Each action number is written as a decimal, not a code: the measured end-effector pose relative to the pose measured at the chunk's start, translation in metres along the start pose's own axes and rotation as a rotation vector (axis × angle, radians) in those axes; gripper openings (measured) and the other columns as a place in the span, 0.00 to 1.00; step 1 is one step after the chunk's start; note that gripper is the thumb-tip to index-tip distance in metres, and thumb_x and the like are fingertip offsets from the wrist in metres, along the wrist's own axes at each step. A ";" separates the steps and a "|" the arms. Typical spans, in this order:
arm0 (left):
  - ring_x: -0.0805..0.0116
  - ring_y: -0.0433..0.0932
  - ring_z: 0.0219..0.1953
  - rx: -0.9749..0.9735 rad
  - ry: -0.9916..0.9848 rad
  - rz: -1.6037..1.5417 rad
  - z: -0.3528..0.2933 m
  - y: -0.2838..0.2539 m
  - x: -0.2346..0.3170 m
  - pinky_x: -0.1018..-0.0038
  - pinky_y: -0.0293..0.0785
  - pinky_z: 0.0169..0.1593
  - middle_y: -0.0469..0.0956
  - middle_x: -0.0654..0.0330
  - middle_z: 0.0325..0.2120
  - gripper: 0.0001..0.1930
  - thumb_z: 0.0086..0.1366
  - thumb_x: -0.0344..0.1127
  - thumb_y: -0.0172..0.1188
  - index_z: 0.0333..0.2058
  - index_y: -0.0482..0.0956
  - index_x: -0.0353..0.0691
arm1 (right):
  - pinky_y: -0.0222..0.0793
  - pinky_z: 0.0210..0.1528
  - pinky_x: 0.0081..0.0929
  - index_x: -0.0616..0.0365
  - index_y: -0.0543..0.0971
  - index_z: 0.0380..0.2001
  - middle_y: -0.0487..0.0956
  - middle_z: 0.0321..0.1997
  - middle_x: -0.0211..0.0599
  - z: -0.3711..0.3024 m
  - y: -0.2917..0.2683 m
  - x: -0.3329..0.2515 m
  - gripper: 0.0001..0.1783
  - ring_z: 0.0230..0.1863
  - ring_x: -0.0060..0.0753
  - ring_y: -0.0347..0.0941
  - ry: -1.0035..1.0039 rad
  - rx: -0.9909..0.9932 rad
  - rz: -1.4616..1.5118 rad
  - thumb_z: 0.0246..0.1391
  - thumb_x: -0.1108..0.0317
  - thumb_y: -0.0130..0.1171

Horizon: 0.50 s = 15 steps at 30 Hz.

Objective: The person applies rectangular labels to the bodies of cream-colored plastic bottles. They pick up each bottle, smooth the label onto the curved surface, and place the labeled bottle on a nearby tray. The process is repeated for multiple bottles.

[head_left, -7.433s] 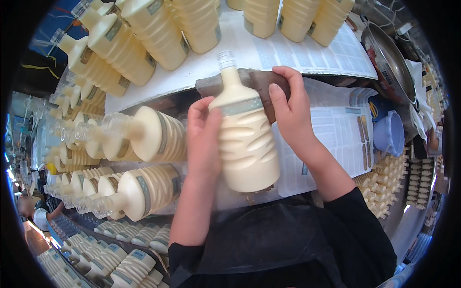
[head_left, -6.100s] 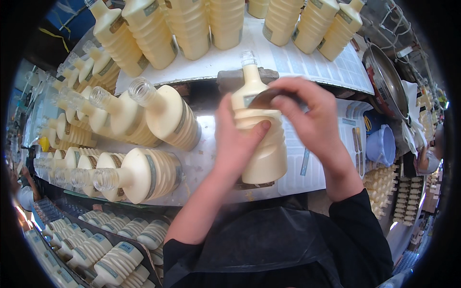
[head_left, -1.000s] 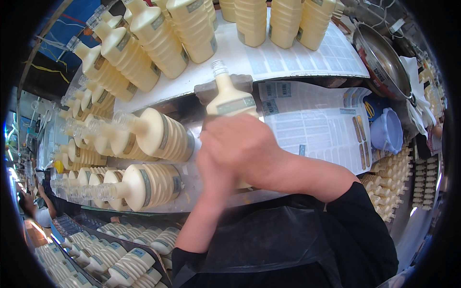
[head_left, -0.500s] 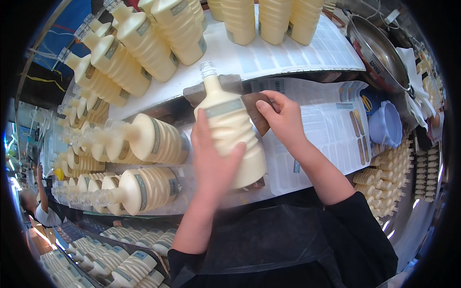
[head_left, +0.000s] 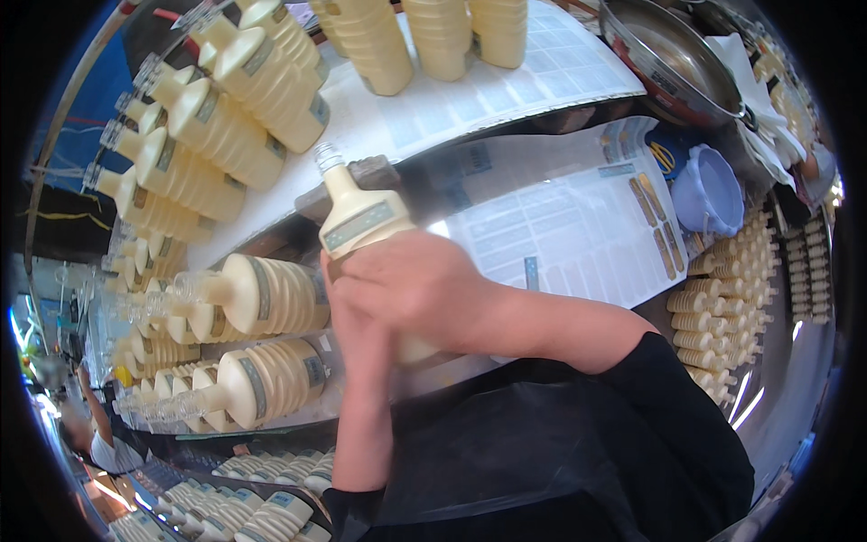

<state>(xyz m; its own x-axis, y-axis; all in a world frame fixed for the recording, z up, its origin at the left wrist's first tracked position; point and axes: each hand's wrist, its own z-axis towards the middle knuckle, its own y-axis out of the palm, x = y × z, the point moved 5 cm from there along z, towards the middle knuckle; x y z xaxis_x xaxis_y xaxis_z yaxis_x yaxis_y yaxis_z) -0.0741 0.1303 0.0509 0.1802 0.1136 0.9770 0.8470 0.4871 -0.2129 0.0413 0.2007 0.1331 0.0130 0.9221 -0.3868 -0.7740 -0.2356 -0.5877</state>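
Observation:
A cream-coloured bottle (head_left: 363,202) with a clear threaded neck and a patterned blue-green label band lies tilted in front of me, its neck pointing away. Along its left side my left hand (head_left: 363,339) is closed and steadies it. My right hand (head_left: 415,280) reaches across the bottle's ribbed body, just below the label band, with its fingers curled in at the left edge. The brown flat scraper that this hand held earlier is hidden behind it now. Most of the bottle's lower body is covered by both hands. A dark block (head_left: 372,172) is beside the bottle's shoulder.
Similar bottles (head_left: 275,294) lie in rows on the left, and others (head_left: 442,41) stand at the back. A label sheet (head_left: 578,244) lies to the right. Beyond it are a lilac bucket (head_left: 709,194) and a metal pan (head_left: 673,59). A person (head_left: 104,443) is at far left.
My right hand has swung left across the bottle, and the brown scraper has gone out of sight. The left hand has drawn lower on the bottle's side. The whole view has shifted.

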 end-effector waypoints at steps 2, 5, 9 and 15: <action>0.52 0.61 0.70 0.036 0.025 0.060 -0.008 0.001 0.001 0.63 0.58 0.71 0.59 0.43 0.69 0.52 0.61 0.42 0.69 0.75 0.45 0.34 | 0.79 0.43 0.32 0.55 0.84 0.42 0.85 0.43 0.39 -0.002 -0.004 0.003 0.16 0.44 0.45 0.83 0.055 -0.012 0.085 0.46 0.75 0.62; 0.51 0.61 0.70 0.036 0.019 0.087 -0.030 -0.004 -0.008 0.62 0.57 0.72 0.58 0.41 0.69 0.50 0.59 0.36 0.65 0.74 0.45 0.32 | 0.79 0.46 0.34 0.57 0.83 0.44 0.83 0.44 0.42 -0.019 -0.030 0.026 0.15 0.44 0.47 0.82 0.251 0.172 0.176 0.52 0.77 0.60; 0.49 0.60 0.70 0.052 0.031 0.049 -0.045 -0.001 -0.015 0.60 0.55 0.72 0.57 0.39 0.69 0.49 0.57 0.32 0.60 0.74 0.45 0.30 | 0.74 0.48 0.34 0.61 0.83 0.41 0.81 0.36 0.41 -0.078 -0.067 0.112 0.11 0.45 0.40 0.80 0.714 0.011 0.157 0.59 0.70 0.56; 0.48 0.62 0.69 0.097 0.042 0.043 -0.046 0.006 -0.013 0.60 0.56 0.72 0.58 0.38 0.68 0.49 0.58 0.33 0.61 0.74 0.45 0.30 | 0.77 0.44 0.44 0.61 0.82 0.47 0.82 0.44 0.50 -0.112 -0.018 0.120 0.18 0.41 0.55 0.80 0.656 -0.287 -0.193 0.52 0.75 0.53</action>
<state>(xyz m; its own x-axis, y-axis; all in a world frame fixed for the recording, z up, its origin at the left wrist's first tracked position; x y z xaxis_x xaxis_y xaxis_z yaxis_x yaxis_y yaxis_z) -0.0486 0.0915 0.0376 0.2381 0.1005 0.9660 0.7861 0.5642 -0.2525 0.1271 0.2815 0.0177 0.5770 0.6035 -0.5504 -0.5253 -0.2418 -0.8158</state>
